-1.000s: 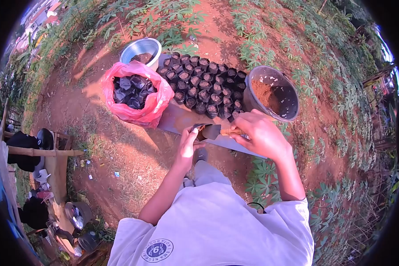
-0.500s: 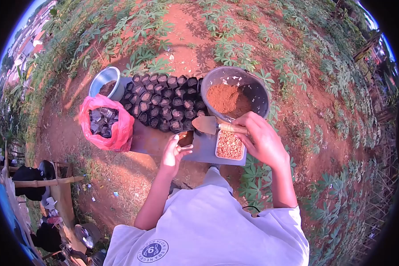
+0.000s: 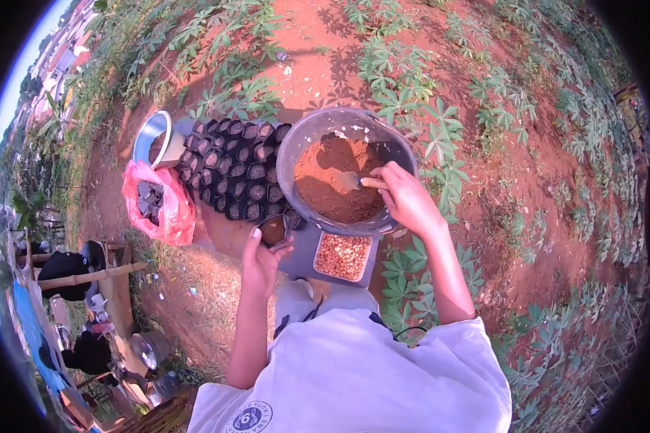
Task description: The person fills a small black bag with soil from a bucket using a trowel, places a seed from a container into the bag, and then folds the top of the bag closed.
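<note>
My right hand [image 3: 409, 198] grips the wooden handle of a small trowel [image 3: 368, 182], whose blade is sunk in the reddish soil [image 3: 332, 189] inside a dark bucket [image 3: 290, 160]. With its thumb and fingers around the side, my left hand [image 3: 261, 256] holds a black plastic seedling bag [image 3: 274, 229] with brown soil showing in its mouth. Rows of similar filled bags [image 3: 231, 169] stand close behind it on the table. A clear tub of orange-tan seeds or kernels [image 3: 343, 256] sits just below the bucket.
At the table's left end are a blue basin [image 3: 167, 148] holding dark soil and a pink plastic bag [image 3: 173, 216] with black plastic inside. Leafy plants [image 3: 440, 137] grow around the table [image 3: 220, 227]. A bamboo rail [image 3: 94, 276] with hung items stands lower left.
My right hand has moved the trowel from above the seed tub into the bucket's soil. The left hand still holds the seedling bag. The camera view has shifted.
</note>
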{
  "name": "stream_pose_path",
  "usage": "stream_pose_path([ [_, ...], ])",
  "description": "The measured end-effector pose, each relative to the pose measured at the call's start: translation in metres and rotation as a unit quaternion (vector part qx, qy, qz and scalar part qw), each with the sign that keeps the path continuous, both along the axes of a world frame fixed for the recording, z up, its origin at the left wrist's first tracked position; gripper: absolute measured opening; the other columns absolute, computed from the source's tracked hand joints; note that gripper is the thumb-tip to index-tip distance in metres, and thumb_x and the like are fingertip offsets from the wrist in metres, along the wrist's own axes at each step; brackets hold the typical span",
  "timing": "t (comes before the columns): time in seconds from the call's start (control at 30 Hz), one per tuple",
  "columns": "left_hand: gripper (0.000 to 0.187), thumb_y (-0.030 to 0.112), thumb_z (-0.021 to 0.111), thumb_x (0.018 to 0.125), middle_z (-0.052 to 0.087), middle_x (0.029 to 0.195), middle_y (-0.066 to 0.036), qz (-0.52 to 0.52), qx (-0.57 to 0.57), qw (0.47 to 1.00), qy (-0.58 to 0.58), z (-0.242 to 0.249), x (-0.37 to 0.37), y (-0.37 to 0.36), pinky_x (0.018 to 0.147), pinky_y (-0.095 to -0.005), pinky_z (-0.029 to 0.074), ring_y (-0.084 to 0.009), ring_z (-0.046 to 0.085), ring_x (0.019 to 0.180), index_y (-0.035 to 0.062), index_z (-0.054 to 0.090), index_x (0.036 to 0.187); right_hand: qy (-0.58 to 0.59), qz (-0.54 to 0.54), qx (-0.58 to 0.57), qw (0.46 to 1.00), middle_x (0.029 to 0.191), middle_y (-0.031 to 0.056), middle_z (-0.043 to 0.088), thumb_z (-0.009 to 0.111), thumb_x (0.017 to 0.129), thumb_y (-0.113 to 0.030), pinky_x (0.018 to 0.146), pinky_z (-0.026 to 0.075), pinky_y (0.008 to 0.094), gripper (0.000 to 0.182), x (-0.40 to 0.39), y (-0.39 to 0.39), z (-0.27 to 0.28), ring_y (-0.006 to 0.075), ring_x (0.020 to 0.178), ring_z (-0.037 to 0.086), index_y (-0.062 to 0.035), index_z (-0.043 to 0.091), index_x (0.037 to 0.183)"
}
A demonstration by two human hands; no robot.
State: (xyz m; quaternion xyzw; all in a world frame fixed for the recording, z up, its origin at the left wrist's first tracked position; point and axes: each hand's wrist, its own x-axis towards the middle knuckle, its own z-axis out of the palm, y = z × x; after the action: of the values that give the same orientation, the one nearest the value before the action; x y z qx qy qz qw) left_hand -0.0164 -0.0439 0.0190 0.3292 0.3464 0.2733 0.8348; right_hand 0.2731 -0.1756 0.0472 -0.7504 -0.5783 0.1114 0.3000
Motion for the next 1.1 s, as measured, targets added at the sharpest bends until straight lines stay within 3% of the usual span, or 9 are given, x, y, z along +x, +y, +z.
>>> stream_pose_path([
  [0.2,0.044,0.037,0.048,0.097,0.062,0.116,-0.013,0.018,-0.017,1.000,0.001,-0.009,0.009,0.006,0.082,-0.0385,0.053,-0.0274,0.063,0.100,0.0028,0.050,0.125,0.025,0.035,0.021,0.999,0.104,0.0180,0.054,0.058,0.081,0.004,0.088,0.046,0.0449,0.032,0.019,0.037,-0.053,0.0386,0.103,0.056,0.0012,0.054,0.113],
  [0.6,0.039,0.033,0.047,0.096,0.062,0.114,-0.011,0.039,-0.003,0.999,-0.023,-0.012,0.030,0.006,0.084,-0.0375,0.052,-0.0254,0.063,0.100,0.0043,0.050,0.124,0.007,0.073,0.008,0.997,0.106,0.0210,0.053,0.050,0.082,0.005,0.091,0.046,0.0442,0.036,0.015,0.071,-0.077,0.0394,0.106,0.055,0.0020,0.049,0.118],
  [0.73,0.039,0.032,0.047,0.096,0.062,0.114,-0.011,0.037,-0.044,0.998,-0.011,-0.015,0.024,0.013,0.085,-0.0382,0.051,-0.0259,0.062,0.100,0.0047,0.049,0.124,0.005,0.057,-0.043,0.997,0.109,0.0229,0.055,0.052,0.081,0.002,0.094,0.046,0.0443,0.041,0.015,0.068,-0.093,0.0394,0.109,0.056,0.0012,0.048,0.122],
  [0.83,0.039,0.032,0.048,0.096,0.061,0.115,-0.011,-0.001,-0.027,0.999,-0.016,-0.008,0.023,0.027,0.086,-0.0383,0.051,-0.0258,0.062,0.100,0.0048,0.049,0.124,-0.004,0.054,-0.164,0.985,0.115,0.0233,0.055,0.055,0.077,0.004,0.092,0.048,0.0450,0.047,0.015,0.067,-0.099,0.0397,0.108,0.057,0.0003,0.049,0.123],
  [1.07,0.043,0.029,0.050,0.094,0.059,0.118,-0.012,-0.061,-0.016,0.997,-0.045,-0.017,0.010,0.069,0.087,-0.0387,0.050,-0.0256,0.061,0.102,0.0039,0.045,0.128,-0.059,-0.005,-0.183,0.981,0.116,0.0213,0.053,0.053,0.073,0.009,0.093,0.047,0.0437,0.051,0.006,0.069,-0.102,0.0383,0.111,0.055,0.0004,0.050,0.123],
  [1.1,0.042,0.029,0.051,0.094,0.059,0.118,-0.012,-0.060,-0.021,0.997,-0.043,-0.018,0.006,0.072,0.087,-0.0387,0.050,-0.0254,0.061,0.101,0.0042,0.045,0.127,-0.084,-0.023,-0.174,0.981,0.110,0.0209,0.053,0.052,0.074,0.008,0.091,0.048,0.0439,0.044,0.003,0.071,-0.102,0.0382,0.107,0.056,0.0002,0.051,0.117],
])
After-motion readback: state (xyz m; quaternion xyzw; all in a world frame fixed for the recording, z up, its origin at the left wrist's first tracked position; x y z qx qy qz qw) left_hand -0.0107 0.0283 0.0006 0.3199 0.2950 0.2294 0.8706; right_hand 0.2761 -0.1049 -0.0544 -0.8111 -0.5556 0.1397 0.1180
